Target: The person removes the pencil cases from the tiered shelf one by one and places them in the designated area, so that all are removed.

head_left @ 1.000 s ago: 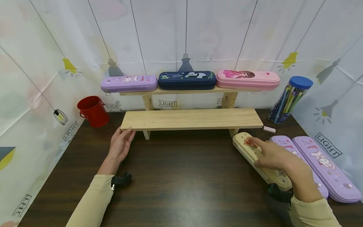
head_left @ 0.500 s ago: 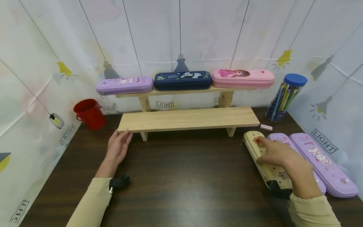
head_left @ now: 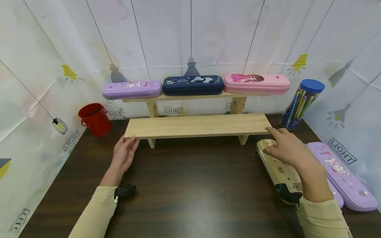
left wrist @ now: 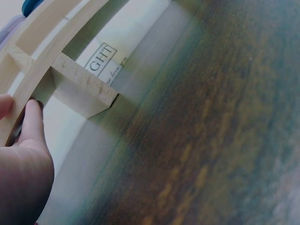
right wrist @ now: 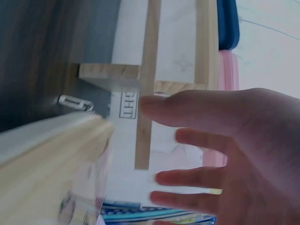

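Note:
In the head view, my left hand (head_left: 125,157) holds the front left corner of the lower board of a two-tier wooden shelf (head_left: 196,126). The left wrist view has the thumb and a finger on either side of that board (left wrist: 35,86). My right hand (head_left: 290,148) is over the far end of a cream zip pencil case (head_left: 278,170), fingers spread and grasping nothing, close to the board's right end. In the right wrist view the fingers of this hand (right wrist: 225,154) are apart. A purple pencil case (head_left: 342,175) lies on the right; another (head_left: 335,194) is mostly hidden by the arm.
Along the upper tier sit a purple pencil case (head_left: 132,89), a navy panda one (head_left: 193,86) and a pink one (head_left: 256,84). A red bucket (head_left: 96,119) stands left, a blue-lidded jar of pens (head_left: 300,104) right. Printed fabric (head_left: 166,39) walls the dark table (head_left: 190,188).
My right hand first shifted the cream pencil case to the right against the purple one, then let go and rose toward the shelf's right end. The left hand keeps its hold on the board.

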A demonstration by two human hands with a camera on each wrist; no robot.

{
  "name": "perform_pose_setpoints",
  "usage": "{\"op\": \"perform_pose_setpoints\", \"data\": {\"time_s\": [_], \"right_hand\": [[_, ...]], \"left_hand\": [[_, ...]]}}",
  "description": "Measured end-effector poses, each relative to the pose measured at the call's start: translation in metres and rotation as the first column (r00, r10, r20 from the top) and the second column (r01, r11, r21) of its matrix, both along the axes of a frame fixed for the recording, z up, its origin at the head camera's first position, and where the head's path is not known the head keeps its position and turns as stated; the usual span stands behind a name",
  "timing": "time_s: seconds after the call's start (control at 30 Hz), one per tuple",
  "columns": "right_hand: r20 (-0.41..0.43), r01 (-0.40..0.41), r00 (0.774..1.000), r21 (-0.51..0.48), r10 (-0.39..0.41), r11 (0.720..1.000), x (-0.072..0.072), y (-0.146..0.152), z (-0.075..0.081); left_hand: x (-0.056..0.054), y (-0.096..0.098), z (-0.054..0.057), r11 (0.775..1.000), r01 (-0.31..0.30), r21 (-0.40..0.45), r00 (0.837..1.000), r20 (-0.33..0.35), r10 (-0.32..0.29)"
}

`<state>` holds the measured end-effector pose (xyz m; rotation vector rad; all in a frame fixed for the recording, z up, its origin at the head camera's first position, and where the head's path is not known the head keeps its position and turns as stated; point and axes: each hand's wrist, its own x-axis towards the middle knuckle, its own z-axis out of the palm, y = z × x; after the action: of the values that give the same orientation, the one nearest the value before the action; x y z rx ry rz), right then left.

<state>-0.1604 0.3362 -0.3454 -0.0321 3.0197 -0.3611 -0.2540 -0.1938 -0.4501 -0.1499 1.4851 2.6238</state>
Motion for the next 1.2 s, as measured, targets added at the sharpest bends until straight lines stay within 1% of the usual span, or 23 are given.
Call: {"op": "perform_pose_setpoints", "data": {"time_s": [0.07,0.1,0.2,0.3,0.37,0.5,0.6,0.7,0.83,0.9,1.0,1.1,1.2], "right_hand": [[-0.019,0.011,1.0,-0.024,-0.011,1.0,-0.006,-0.004,0.005],[-0.044,0.011,0.999,-0.035,-0.013,0.999,-0.008,-0.006,0.007],[-0.146,0.006,0.989,-0.062,-0.015,0.998,-0.016,-0.014,0.011],[-0.259,-0.011,0.966,-0.103,-0.016,0.995,-0.022,-0.023,0.012],[-0.316,-0.025,0.949,-0.132,-0.018,0.991,-0.025,-0.028,0.01],[-0.39,-0.084,0.921,-0.164,0.014,0.983,-0.036,-0.036,0.011],[-0.427,-0.118,0.904,-0.167,0.036,0.979,-0.049,-0.039,0.021],[-0.452,-0.128,0.891,-0.164,0.041,0.978,-0.061,-0.04,0.037],[-0.449,-0.125,0.891,-0.118,0.06,0.985,-0.073,-0.041,0.058],[-0.453,-0.132,0.888,-0.084,0.08,0.988,-0.084,-0.041,0.067],[-0.455,-0.141,0.884,-0.032,0.112,0.989,-0.104,-0.04,0.078],[-0.428,-0.142,0.893,0.022,0.138,0.99,-0.123,-0.035,0.084],[-0.374,-0.134,0.916,0.059,0.146,0.989,-0.137,-0.029,0.088]], "left_hand": [[-0.001,0.0,0.0,1.0,-0.003,0.002,1.0,0.001,0.003],[-0.001,0.0,0.0,1.0,-0.003,-0.001,1.0,0.0,0.003],[-0.001,0.0,-0.002,1.0,-0.004,-0.007,1.0,-0.003,0.004],[0.0,0.001,-0.006,1.0,0.007,-0.015,1.0,-0.015,-0.008],[0.0,0.002,-0.01,1.0,0.015,-0.017,1.0,-0.018,-0.015],[0.0,0.003,-0.014,1.0,0.012,-0.018,1.0,-0.009,-0.012],[-0.001,0.001,-0.011,1.0,-0.003,-0.012,1.0,-0.009,0.003],[-0.003,-0.001,-0.007,1.0,-0.006,-0.004,1.0,-0.026,0.006],[-0.003,-0.004,-0.005,1.0,0.007,0.013,0.999,-0.04,-0.006],[-0.003,-0.005,-0.004,1.0,0.01,0.015,0.999,-0.048,-0.009],[-0.004,-0.007,-0.002,1.0,0.008,0.003,0.998,-0.061,-0.008],[-0.004,-0.006,-0.003,1.0,0.003,0.001,0.999,-0.052,-0.003],[-0.005,-0.004,-0.004,1.0,0.002,0.013,1.0,-0.03,-0.002]]}}
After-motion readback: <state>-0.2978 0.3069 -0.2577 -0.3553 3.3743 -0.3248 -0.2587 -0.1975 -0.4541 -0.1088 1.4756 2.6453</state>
